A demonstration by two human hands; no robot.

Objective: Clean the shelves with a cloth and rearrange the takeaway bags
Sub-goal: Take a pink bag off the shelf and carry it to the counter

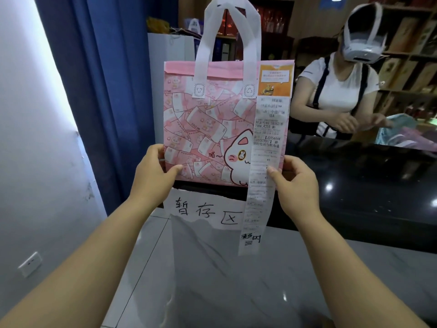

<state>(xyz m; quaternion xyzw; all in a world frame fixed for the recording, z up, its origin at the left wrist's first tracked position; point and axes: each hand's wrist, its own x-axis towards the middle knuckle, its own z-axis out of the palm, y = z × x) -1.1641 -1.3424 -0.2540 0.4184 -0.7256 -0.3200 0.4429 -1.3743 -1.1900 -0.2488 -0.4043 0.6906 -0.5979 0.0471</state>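
A pink takeaway bag with a cartoon cat print and white handles stands upright at the left end of a black counter. A long white receipt hangs down its right side, past the counter's edge. My left hand grips the bag's lower left corner, thumb on the front. My right hand grips the lower right corner, its thumb pressing on the receipt. No cloth is in view.
A torn paper sign with handwritten characters is stuck on the counter's front under the bag. Another person wearing a headset stands behind the counter, handling other bags. Blue curtain at left, white box and wooden shelves behind.
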